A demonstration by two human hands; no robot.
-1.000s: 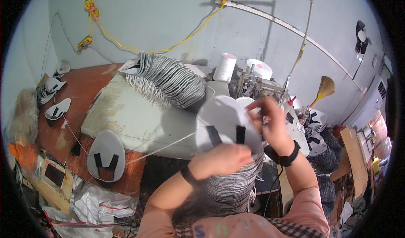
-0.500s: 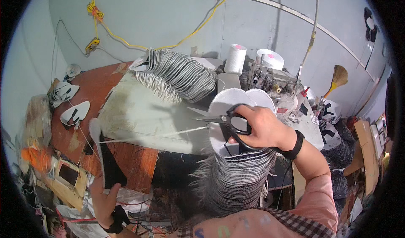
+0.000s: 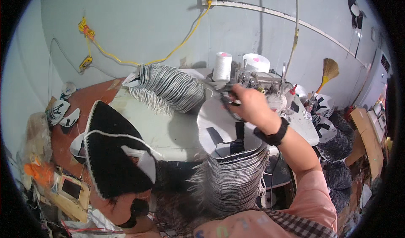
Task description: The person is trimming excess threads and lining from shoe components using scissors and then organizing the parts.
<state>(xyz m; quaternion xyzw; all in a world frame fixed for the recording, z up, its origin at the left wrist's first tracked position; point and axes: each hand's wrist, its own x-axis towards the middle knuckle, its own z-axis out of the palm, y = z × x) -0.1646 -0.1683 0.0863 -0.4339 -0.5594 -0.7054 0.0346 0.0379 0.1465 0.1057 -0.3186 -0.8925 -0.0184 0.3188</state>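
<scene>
My left hand (image 3: 120,209) is closed on the lower edge of a black fabric piece (image 3: 116,158) with a white stitched rim, holding it up at the left. A pale thread tail lies across that piece, and a white patch shows at its right side. Part of the left hand is hidden behind the fabric. My right hand (image 3: 251,105) is closed round black-handled scissors (image 3: 230,99), blurred by motion. They are above a tall stack of white-faced fabric pieces (image 3: 234,177), with black strips on the top piece and fringed threads down the side.
A second fringed stack (image 3: 171,86) lies on the pale worktable (image 3: 173,132). Behind stand a white thread cone (image 3: 222,67), a thread spool (image 3: 256,63) and a sewing machine (image 3: 261,79). More pieces (image 3: 69,117) sit at left; bundles (image 3: 337,132) are at right, near a broom (image 3: 329,73).
My left hand has raised the black piece and turned its broad face into view. My right hand has moved up and slightly left with the scissors. The view has shifted a little.
</scene>
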